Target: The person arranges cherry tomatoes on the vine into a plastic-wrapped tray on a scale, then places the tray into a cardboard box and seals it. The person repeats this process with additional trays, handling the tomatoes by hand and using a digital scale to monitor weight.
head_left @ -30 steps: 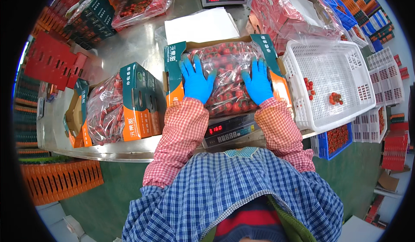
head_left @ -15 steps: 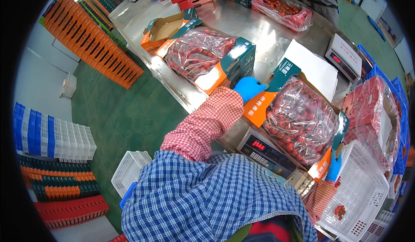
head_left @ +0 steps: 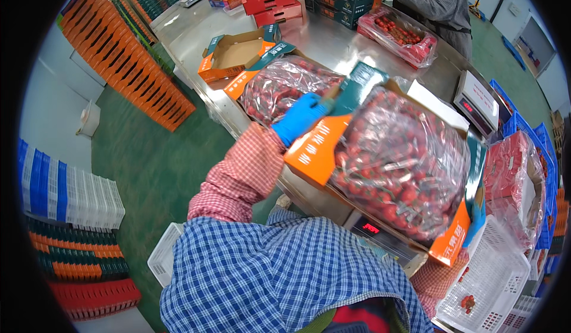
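Observation:
Between my two blue-gloved hands is an orange and green cardboard box [head_left: 318, 155] with cherry tomatoes [head_left: 407, 163] under clear plastic film. My left hand [head_left: 303, 117] is closed on its left end wall. At the opposite end, my right hand [head_left: 476, 221] grips the outer wall, its fingers partly hidden. The box hangs tilted over a weighing scale [head_left: 372, 228] with a red display, covering most of it. Just beyond my left hand lies a second filled box [head_left: 288, 86], partly overlapped by the held one.
An empty orange-green box [head_left: 238, 56] sits farther left on the metal table [head_left: 324, 35]. Red cartons [head_left: 276, 2], a tomato carton [head_left: 398, 29] and a second scale [head_left: 477, 104] stand behind. At right is a white crate [head_left: 491, 279] with loose tomatoes. A co-worker [head_left: 434, 5] stands across.
Both my hands have raised the box from the scale and shifted it left, toward the second filled box. The co-worker's upper body has come into view.

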Action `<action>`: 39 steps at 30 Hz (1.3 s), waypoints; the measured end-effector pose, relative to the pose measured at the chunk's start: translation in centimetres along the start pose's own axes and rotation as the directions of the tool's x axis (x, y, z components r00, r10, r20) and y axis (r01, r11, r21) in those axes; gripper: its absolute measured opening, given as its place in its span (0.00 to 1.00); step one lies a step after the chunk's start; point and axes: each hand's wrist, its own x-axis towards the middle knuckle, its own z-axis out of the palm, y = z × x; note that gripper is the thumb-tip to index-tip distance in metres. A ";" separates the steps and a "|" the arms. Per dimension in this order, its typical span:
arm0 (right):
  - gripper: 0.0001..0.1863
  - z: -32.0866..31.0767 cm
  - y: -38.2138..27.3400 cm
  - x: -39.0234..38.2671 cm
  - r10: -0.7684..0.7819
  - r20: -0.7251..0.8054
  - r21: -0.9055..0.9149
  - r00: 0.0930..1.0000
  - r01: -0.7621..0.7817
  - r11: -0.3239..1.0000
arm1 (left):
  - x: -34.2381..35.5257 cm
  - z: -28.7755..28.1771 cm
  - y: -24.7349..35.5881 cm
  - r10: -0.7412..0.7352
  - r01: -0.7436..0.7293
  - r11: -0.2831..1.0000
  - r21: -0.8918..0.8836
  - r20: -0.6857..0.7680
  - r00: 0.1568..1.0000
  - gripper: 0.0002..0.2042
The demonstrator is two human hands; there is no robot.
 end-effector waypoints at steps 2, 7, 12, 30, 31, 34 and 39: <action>0.26 7.3 0.2 1.5 -0.068 -0.011 -0.032 0.998 0.068 0.997 | 2.8 -5.7 -1.3 0.077 -0.077 0.996 -0.035 0.012 0.997 0.23; 0.28 26.4 4.3 3.8 -0.187 -0.023 0.023 0.982 0.188 0.982 | 11.6 -19.8 -8.1 0.061 -0.061 0.998 0.000 0.062 0.996 0.21; 0.29 38.3 7.9 3.4 -0.066 -0.138 0.055 0.988 0.074 0.996 | 14.6 -27.2 -13.2 -0.004 0.033 0.817 -0.576 0.052 0.999 0.22; 0.30 41.3 12.6 3.7 -0.063 -0.367 0.169 0.928 0.133 0.977 | 19.3 -29.6 -14.0 -0.266 0.411 0.826 -0.386 0.378 0.887 0.22; 0.29 41.3 12.7 3.8 -0.080 -0.357 0.165 0.931 0.147 0.975 | 19.0 -29.6 -14.1 -0.301 0.499 0.765 -0.406 0.460 0.836 0.22; 0.29 40.6 13.3 4.4 -0.261 -0.287 0.116 0.922 0.304 0.946 | 19.2 -29.4 -14.8 -0.173 0.349 0.838 -0.419 0.402 0.899 0.21; 0.30 38.3 15.3 5.8 -0.151 -0.327 0.093 0.933 0.190 0.977 | 21.4 -31.6 -19.4 -0.122 0.316 0.829 -0.461 0.402 0.907 0.21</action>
